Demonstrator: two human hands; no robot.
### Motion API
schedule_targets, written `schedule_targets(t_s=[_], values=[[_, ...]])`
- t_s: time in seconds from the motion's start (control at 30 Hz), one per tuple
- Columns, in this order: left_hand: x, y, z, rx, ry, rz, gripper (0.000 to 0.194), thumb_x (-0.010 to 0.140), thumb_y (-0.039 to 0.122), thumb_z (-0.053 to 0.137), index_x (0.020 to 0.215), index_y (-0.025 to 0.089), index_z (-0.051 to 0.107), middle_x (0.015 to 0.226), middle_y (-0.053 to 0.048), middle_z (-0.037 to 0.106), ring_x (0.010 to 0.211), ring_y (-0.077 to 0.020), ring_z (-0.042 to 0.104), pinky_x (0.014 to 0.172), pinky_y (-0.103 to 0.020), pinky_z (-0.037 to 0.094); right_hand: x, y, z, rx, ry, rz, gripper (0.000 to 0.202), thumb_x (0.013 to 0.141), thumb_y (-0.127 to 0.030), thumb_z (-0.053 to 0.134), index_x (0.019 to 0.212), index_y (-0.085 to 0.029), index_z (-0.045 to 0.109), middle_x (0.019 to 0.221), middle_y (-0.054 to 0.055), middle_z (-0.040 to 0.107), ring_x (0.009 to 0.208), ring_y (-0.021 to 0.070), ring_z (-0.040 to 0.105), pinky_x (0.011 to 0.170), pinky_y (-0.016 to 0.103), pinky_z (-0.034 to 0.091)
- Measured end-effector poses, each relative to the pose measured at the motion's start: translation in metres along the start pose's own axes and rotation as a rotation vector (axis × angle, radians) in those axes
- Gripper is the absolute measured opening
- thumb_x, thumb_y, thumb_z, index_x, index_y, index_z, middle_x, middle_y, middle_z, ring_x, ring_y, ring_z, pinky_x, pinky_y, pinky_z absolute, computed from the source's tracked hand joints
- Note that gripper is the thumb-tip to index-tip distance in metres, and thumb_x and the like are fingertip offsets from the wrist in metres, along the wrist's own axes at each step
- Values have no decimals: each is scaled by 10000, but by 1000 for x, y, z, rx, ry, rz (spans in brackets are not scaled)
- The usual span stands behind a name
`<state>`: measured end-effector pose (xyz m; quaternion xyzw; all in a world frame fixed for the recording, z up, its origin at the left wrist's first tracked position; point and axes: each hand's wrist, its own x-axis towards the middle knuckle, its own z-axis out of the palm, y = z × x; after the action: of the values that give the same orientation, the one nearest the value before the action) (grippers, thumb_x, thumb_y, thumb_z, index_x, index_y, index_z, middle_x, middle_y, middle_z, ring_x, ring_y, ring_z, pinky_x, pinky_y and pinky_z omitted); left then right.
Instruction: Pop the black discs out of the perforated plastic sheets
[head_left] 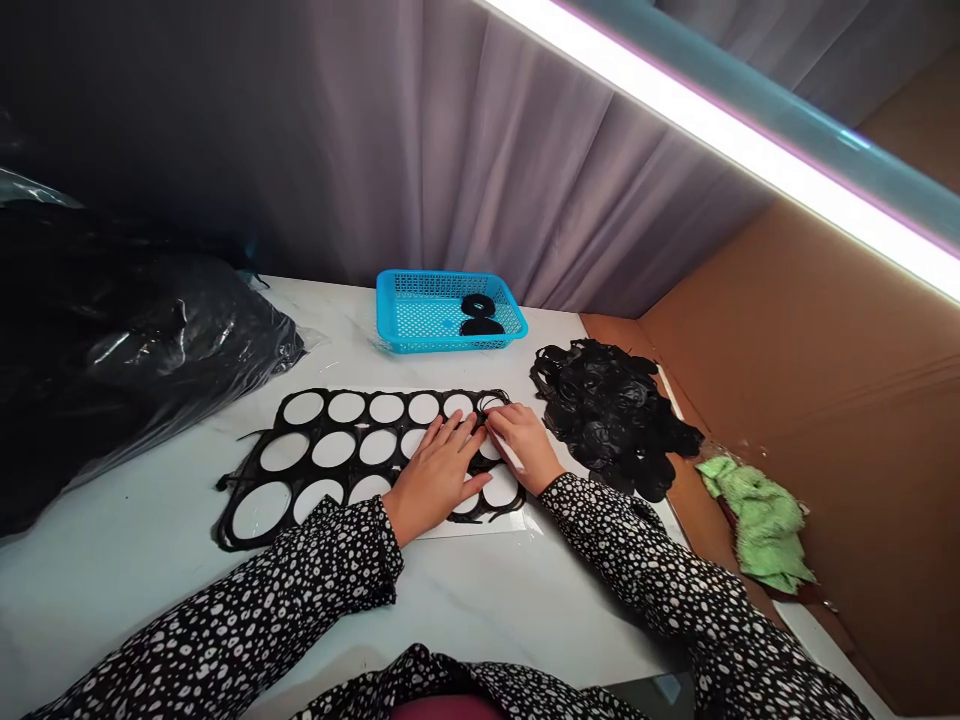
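A black sheet with rows of large round holes [311,428] lies flat on a white backing board, and white shows through the holes. My left hand [435,475] rests palm down on the sheet's right half with its fingers spread, covering several holes. At the upper right corner of the sheet, my right hand [523,440] has its fingers bent and pressed together on the black edge. Thin loose black strands stick up beside those fingertips. The fingertips themselves are partly hidden.
Behind the sheet stands a blue plastic basket [390,330] holding black round pieces [480,326]. A heap of black cut scraps [607,415] lies to the right, near a green cloth [761,520] and a cardboard wall [840,400]. A large black plastic bag [135,350] fills the left.
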<state>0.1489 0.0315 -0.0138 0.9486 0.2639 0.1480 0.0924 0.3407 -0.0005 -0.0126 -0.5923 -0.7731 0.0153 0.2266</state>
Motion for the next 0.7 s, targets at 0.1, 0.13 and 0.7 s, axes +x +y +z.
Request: schedule_targets(t_s=[0.1,0.13,0.7], values=[[0,0,-3,0,-7,-2,570,999,527,409,1442,170,423,1520,-135,409,1454,-312,278,1161,-517,253,12,16,-5,-46,80,66,159,940,-203,464,862,-205,603,881,86,677,860,247,571,778,354,414],[0,1,-4,-1,-14,-6,566,995,522,424,1436,167,430,1520,-133,411,1453,-311,282,1164,-514,251,18,26,-10,-60,139,113,174,934,-208,461,824,-206,596,849,84,675,841,244,574,768,347,412],[-25,-14,-24,82,36,-69,582,984,546,433,1377,117,443,1427,-195,482,1365,-333,421,1104,-481,372,57,21,-17,676,73,323,203,788,-316,599,634,-206,526,722,20,668,706,169,602,670,277,449]])
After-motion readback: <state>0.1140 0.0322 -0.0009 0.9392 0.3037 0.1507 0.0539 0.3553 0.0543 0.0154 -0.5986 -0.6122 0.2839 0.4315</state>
